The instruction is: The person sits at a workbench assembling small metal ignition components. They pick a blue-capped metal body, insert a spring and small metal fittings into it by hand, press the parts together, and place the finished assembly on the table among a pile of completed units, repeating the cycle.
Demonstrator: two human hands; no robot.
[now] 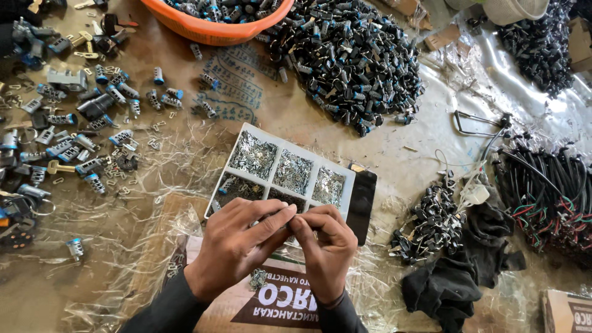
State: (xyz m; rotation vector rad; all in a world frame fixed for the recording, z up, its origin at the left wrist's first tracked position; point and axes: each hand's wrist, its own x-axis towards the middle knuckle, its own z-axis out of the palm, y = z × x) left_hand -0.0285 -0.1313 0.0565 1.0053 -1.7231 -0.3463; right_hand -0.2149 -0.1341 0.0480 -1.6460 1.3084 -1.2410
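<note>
My left hand (237,243) and my right hand (325,246) meet fingertip to fingertip low in the middle of the head view. Both pinch something small between them; it is hidden by the fingers. Just beyond them lies a white divided tray (353,180) with several compartments of tiny silvery metal pieces. A few loose metal pieces (258,279) lie below my hands on printed cardboard (271,302).
A big heap of black-and-blue lock cylinders (348,58) sits at the back, beside an orange basin (213,31) holding more. Scattered cylinders and keys (80,135) cover the left. Black wire bundles (549,191), a key pile (428,219) and dark cloth (459,277) lie right.
</note>
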